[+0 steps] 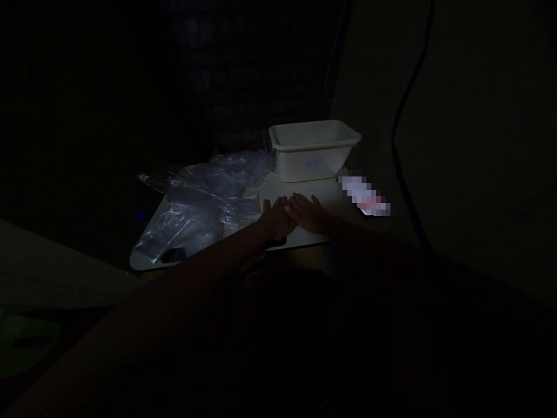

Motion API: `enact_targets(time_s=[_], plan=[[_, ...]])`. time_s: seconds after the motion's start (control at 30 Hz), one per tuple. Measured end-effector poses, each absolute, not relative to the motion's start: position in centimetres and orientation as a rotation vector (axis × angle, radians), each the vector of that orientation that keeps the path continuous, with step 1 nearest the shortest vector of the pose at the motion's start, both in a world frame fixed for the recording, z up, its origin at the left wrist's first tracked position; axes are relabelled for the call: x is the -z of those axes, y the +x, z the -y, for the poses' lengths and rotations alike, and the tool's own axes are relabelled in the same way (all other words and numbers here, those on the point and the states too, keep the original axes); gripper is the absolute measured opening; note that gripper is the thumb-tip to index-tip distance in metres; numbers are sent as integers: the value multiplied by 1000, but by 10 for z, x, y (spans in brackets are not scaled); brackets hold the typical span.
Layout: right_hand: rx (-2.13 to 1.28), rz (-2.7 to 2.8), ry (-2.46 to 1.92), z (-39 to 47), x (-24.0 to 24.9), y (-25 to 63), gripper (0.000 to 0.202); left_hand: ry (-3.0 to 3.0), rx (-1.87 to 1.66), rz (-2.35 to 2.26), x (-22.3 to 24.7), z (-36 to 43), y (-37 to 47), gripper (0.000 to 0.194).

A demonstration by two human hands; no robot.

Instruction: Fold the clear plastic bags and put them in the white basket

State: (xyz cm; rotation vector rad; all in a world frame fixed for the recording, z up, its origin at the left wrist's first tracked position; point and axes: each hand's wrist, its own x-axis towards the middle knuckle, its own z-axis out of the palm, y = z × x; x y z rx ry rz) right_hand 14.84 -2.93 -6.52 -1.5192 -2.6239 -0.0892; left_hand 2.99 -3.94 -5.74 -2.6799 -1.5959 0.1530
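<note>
The left hand (275,220) and right hand (310,215) meet over the near part of a pale surface (300,188), both open, with the fingers extended and held mostly together. Their fingers touch or overlap at the middle; the dim light hides which lies on top. The thumbs stand a little apart from the fingers, and neither hand shows anything in its grasp. Whether the palms rest on the surface or hover over it, I cannot tell.

Just beside the left hand, clear plastic bags (195,212) lie in a loose, crinkled heap over the left part of the surface, catching faint light along their folds. They reach from near the front edge to the back, close to the tub. A dark rounded shape (277,241) shows at the front edge below the left hand, and a dark oval (174,254) near the left front corner; what they are is unclear.

Beyond the hands, an upright cream tub (311,162) stands at the back, with faint bluish marks on its front wall. To its right and nearer, a bright white and pink item (364,196) is blurred into blocks. Farther right, a thick dark cable (395,133) runs down in front of the wall (474,128). At lower left is something green (30,342), mostly in shadow.
</note>
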Motion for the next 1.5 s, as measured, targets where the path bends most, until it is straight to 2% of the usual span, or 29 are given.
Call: enact_targets(time_s=[1.5], plan=[[-6,2656,-1598,27,68,149,53,-2651,-252,1617,54,41,33,59]])
